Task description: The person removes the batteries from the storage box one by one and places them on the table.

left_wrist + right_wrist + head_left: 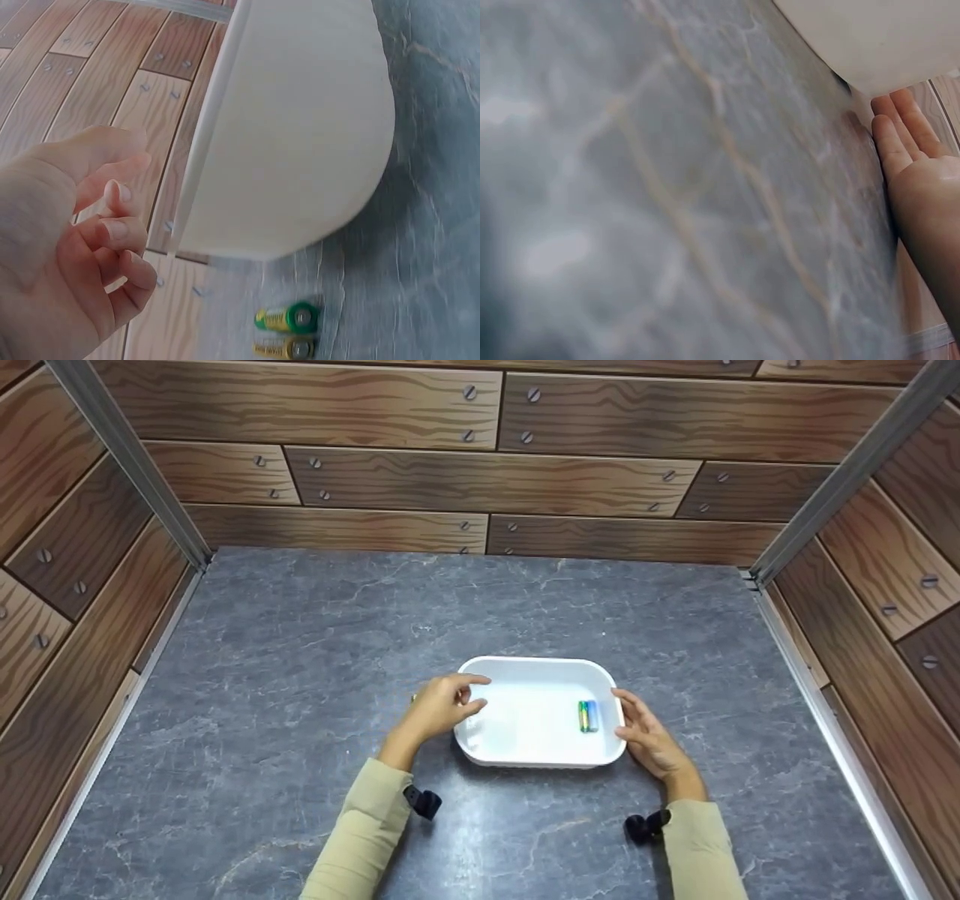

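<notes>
A white rectangular tub [525,760] with rounded corners stands on the table. Inside it, towards the right end, a green-and-yellow battery [583,716] lies beside a blue battery [593,716]. My left hand [439,706] is over the tub's left rim, thumb and forefinger apart, other fingers loosely curled, holding nothing. Outside the tub, the left wrist view shows a green battery [288,318] and a gold-coloured battery [283,348] lying on the table; my left hand mostly hides this spot in the head view. My right hand [651,742] touches the tub's right side with extended fingers and thumb.
The grey marbled table [322,630] extends around the tub. Wood-patterned panels [390,476] wall it at the back and both sides, with metal posts [142,472] at the back corners. Each forearm wears a small black wrist camera [424,802].
</notes>
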A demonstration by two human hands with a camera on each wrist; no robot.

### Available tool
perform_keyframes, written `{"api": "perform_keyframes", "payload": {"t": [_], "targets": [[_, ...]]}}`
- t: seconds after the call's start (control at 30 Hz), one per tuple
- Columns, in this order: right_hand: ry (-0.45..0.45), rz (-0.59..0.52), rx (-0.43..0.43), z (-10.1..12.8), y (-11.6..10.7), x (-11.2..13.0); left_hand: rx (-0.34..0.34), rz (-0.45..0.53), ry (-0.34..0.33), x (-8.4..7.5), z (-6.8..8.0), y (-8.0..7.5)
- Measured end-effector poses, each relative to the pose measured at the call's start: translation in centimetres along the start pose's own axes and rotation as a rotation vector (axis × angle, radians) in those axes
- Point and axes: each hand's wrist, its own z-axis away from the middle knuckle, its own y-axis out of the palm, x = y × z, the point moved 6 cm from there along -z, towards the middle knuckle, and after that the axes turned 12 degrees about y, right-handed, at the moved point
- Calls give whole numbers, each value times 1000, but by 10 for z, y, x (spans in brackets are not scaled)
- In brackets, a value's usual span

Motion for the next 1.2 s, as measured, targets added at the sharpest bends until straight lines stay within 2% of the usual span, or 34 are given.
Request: {"api": "perform_keyframes", "payload": {"t": [0.5, 0.73, 1.2], "targets": [[-19, 5, -17, 1, 0, -1, 29, -3, 89, -18, -17, 24], [-30, 6, -30, -1, 1, -1, 48, 5, 104, -24, -25, 39], [-62, -7, -36, -1, 2, 0, 140, 33, 103, -35, -44, 76]]}}
